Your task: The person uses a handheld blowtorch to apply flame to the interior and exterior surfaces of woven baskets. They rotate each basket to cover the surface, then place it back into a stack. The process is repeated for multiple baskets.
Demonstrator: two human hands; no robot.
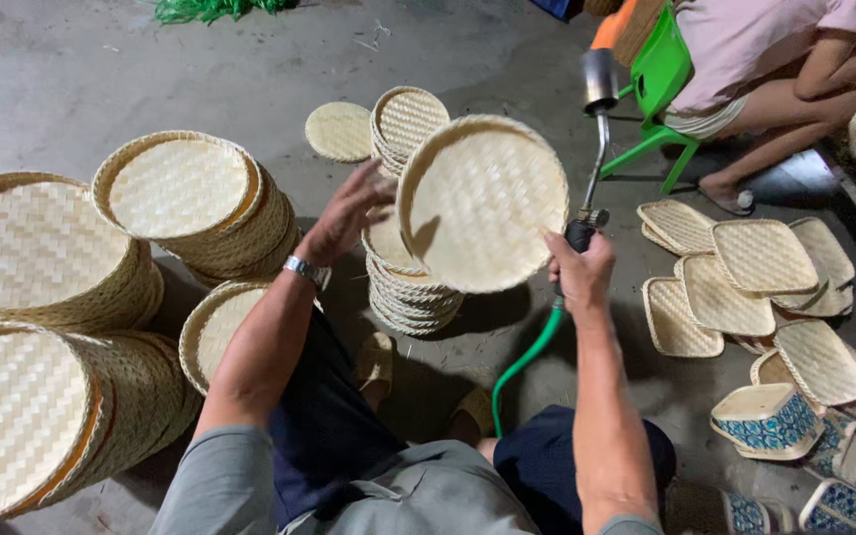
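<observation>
Head-worn view, steeply down, close.

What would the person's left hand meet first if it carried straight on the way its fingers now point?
Its fingers point up and right at the round woven tray that the left hand tilts up; they already seem to touch its rim, so it meets the tray first, though depth is unclear.

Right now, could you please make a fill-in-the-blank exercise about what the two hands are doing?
1. The left hand holds a round woven ____ by its rim.
2. The right hand grips a torch fed by a ____ hose.
3. The wrist of the left hand wears a ____.

Missing words: tray; green; watch
</observation>
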